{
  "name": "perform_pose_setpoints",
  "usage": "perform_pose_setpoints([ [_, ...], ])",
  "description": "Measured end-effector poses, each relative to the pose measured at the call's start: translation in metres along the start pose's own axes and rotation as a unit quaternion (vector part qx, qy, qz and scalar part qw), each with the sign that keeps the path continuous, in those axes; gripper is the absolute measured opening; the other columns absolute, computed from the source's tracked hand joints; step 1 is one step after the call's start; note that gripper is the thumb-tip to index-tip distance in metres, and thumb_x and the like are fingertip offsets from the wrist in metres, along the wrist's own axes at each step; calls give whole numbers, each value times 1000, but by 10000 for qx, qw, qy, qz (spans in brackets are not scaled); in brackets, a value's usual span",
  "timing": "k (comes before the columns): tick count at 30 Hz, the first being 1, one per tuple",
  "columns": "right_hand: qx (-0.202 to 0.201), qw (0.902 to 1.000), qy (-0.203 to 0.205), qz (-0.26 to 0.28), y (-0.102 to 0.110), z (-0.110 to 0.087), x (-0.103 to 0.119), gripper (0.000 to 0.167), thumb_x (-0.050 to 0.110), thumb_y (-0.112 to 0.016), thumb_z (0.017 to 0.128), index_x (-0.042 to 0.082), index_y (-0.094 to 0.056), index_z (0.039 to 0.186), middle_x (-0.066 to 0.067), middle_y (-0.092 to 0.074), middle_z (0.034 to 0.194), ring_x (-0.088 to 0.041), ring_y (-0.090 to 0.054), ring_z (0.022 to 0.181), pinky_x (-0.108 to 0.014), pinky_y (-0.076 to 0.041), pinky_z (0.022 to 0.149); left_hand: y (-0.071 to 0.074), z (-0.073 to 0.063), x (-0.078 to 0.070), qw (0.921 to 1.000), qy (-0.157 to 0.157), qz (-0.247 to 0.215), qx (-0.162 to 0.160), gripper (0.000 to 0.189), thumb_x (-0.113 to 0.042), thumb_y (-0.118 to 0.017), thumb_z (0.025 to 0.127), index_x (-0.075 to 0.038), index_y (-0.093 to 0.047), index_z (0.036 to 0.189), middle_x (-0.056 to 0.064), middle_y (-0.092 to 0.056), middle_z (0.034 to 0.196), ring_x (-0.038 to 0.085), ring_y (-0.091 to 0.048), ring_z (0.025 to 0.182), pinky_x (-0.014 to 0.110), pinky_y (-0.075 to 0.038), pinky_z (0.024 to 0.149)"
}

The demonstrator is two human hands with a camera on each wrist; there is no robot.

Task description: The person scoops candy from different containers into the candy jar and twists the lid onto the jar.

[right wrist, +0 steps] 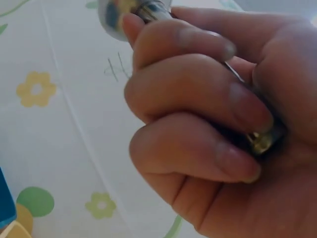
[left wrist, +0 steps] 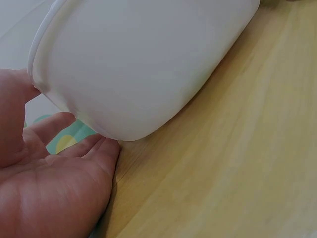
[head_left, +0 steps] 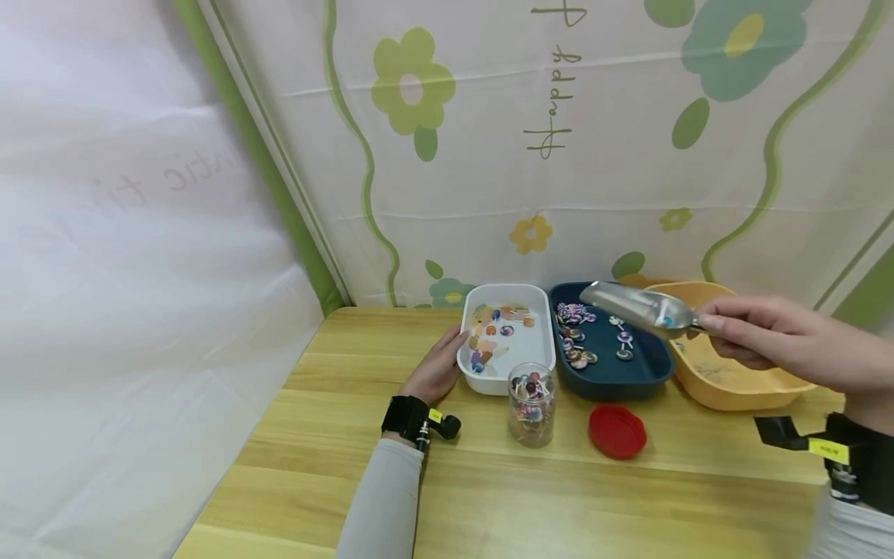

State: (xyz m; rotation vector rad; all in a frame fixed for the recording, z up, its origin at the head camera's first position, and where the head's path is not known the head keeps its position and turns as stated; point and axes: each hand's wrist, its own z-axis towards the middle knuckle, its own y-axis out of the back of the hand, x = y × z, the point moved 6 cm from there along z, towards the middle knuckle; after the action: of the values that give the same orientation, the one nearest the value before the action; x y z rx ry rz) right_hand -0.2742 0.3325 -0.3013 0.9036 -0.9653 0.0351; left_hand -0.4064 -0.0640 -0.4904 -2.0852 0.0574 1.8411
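Observation:
My right hand (head_left: 775, 338) holds a metal scoop (head_left: 628, 305) by its handle, raised above the dark blue and yellow bins. A small blue item lies in the scoop near the handle. In the right wrist view, curled fingers (right wrist: 193, 94) wrap the handle. My left hand (head_left: 436, 369) touches the left side of a white bin (head_left: 534, 341) holding assorted small candies. The left wrist view shows its thumb at the rim and its fingers against the outer wall. A clear jar (head_left: 531, 431) with lollipops inside stands before the white bin, without a lid on it.
A dark blue bin (head_left: 615, 392) with several swirled lollipops stands right of the white one. Beyond it is a yellow bin (head_left: 740, 397), with small pieces inside. A red lid (head_left: 618, 432) lies on the wooden table (head_left: 559, 505). A patterned curtain (head_left: 475, 171) hangs behind.

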Motion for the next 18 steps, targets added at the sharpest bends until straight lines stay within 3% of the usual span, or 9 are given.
perform_pose_setpoints([
  [5,425,9976,381,-402,-16,7,14,34,-10,-40,106,14,-64,110,2,-45,67,-10,-42,51,-27,-39,45,-1,-1,-1,10000,-5,-3,28,55,-31,-42,113,-17,-27,163,7,-26,168,21,-28,152,40,-23,125],
  [12,629,9860,454,-1475,-39,23,25,31,3,-55,105,31,-68,102,21,-50,73,0,-52,64,-20,-41,55,0,-1,-1,10000,-3,-11,32,55,-32,-42,112,-18,-28,163,7,-27,168,20,-29,151,39,-24,125],
  [18,757,9851,438,-1484,-48,29,28,31,7,-57,105,34,-68,95,22,-41,63,5,-43,55,-16,-39,51,-1,0,-1,9999,-75,0,122,55,-31,-41,113,-17,-27,164,8,-25,168,22,-27,153,40,-22,125],
])
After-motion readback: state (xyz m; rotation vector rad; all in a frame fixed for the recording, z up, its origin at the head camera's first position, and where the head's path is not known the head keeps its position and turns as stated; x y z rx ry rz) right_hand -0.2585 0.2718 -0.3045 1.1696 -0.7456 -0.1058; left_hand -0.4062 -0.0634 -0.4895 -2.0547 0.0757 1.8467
